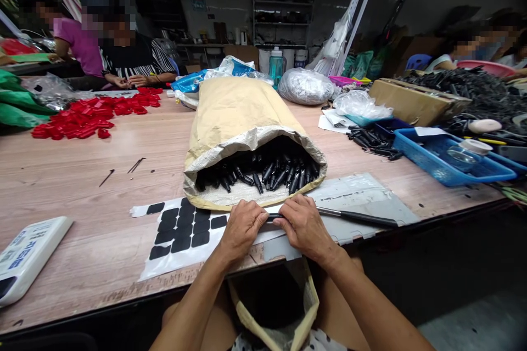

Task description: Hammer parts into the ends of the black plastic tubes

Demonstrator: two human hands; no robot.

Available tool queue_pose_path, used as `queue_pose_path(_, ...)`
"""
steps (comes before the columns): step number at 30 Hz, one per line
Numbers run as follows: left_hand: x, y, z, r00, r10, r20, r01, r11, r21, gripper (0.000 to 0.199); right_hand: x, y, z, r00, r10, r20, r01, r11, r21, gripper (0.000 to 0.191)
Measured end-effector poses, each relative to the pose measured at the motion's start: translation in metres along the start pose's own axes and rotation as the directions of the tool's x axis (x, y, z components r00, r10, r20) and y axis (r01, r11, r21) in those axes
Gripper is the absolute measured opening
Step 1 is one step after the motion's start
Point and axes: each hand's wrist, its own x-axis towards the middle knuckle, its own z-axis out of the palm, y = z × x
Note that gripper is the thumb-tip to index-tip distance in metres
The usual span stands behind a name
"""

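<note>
**Two hands hold a thin black rod at the table edge**

The left hand and the right hand sit close together at the near edge of the wooden table. Both are curled shut around one long thin black rod. The fingers pinch it near its left end, and a short bit of it shows in the gap between the two hands. The rest of the rod sticks out far to the right of the right hand, lying low over a grey plastic sheet.

Just past both hands is a big brown paper sack lying on its side. Its open mouth faces the hands and it is full of black pen-like parts.

Left of the left hand, right beside it, lies a white sheet with black square stickers. Further left, near the table edge, is a white scale.

Below the hands, in the person's lap, is an open bag with a dark inside.

Far off to the left of the hands is a heap of red plastic pieces, and other people sit behind it. Far to the right of the right hand is a blue tray, and behind it a cardboard box
</note>
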Motion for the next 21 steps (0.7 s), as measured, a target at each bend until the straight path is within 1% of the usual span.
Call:
queue_pose_path(4, 0.0, -0.001, 0.0, 1.0, 0.001, 0.005, -0.001, 1.0, 0.006, 0.038, 0.001, -0.005, 0.001, 0.999, 0.035, -0.018, -0.034, 0.999, 0.02, 0.02)
queue_pose_path(7, -0.001, 0.002, -0.002, 1.0, -0.002, 0.006, 0.002, 1.0, -0.01, 0.037, -0.003, -0.002, -0.008, 0.998, 0.044, -0.04, -0.042, 0.998, 0.04, 0.016)
queue_pose_path(9, -0.001, 0.004, -0.003, 1.0, -0.005, -0.001, 0.005, 1.0, -0.028, 0.036, -0.01, 0.007, -0.017, 0.995, 0.068, -0.078, -0.066, 0.997, 0.036, 0.016)
queue_pose_path(11, -0.001, 0.005, -0.004, 1.0, -0.007, -0.011, 0.007, 0.999, -0.049, 0.034, -0.019, 0.021, -0.024, 0.985, 0.12, -0.126, -0.122, 0.993, -0.003, 0.02)
queue_pose_path(13, 0.0, 0.005, -0.005, 1.0, -0.01, -0.018, 0.009, 0.997, -0.074, 0.029, -0.029, 0.038, -0.027, 0.972, 0.18, -0.153, -0.193, 0.979, -0.069, 0.019)
queue_pose_path(15, 0.0, 0.007, -0.006, 0.999, -0.017, -0.033, 0.014, 0.995, -0.099, 0.022, -0.038, 0.051, -0.025, 0.962, 0.221, -0.162, -0.239, 0.966, -0.101, 0.023)
queue_pose_path(17, -0.003, 0.013, -0.01, 0.998, -0.012, -0.054, 0.006, 0.993, -0.114, 0.016, -0.043, 0.058, -0.021, 0.956, 0.24, -0.167, -0.26, 0.96, -0.105, 0.028)
queue_pose_path(19, -0.012, 0.025, -0.014, 0.998, 0.032, -0.049, -0.037, 0.994, -0.105, 0.015, -0.046, 0.06, -0.017, 0.955, 0.242, -0.173, -0.262, 0.959, -0.106, 0.03)
queue_pose_path(20, -0.019, 0.032, -0.016, 0.997, 0.067, -0.022, -0.069, 0.993, -0.098, 0.015, -0.047, 0.06, -0.016, 0.955, 0.239, -0.174, -0.26, 0.959, -0.109, 0.031)
queue_pose_path(21, -0.027, 0.04, -0.017, 0.994, 0.11, 0.027, -0.107, 0.99, -0.097, 0.015, -0.047, 0.06, -0.015, 0.956, 0.236, -0.172, -0.257, 0.96, -0.11, 0.031)
